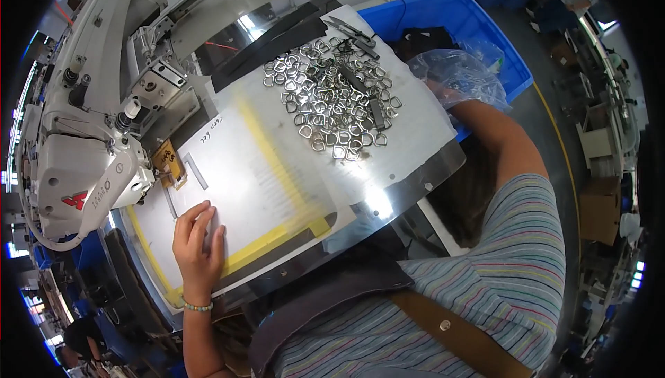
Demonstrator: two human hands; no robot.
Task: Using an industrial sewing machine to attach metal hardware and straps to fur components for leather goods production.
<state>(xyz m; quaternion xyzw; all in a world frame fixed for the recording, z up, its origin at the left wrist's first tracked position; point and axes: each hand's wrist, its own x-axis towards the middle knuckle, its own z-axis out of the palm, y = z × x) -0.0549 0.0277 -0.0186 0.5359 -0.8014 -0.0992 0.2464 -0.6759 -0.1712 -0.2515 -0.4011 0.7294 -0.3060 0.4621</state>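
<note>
Left hand (pixel 196 257) leans forward, fingers (pixel 199 229) loosely bent, parted, the white sheet (pixel 242 184) beneath them; right hand (pixel 445 92), arm outstretched, seemingly inside the clear bag (pixel 474 76), its grip indiscernible.

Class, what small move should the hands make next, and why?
Probably bring the right hand back from the blue bin towards the yellow-taped sheet: it is at the clear plastic bag, its grip unclear, while the left hand rests on the sheet, holding nothing visible.

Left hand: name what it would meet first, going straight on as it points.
The left hand would probably meet the grey angled strip on the white sheet first; whether it is raised or recessed is unclear.
</note>
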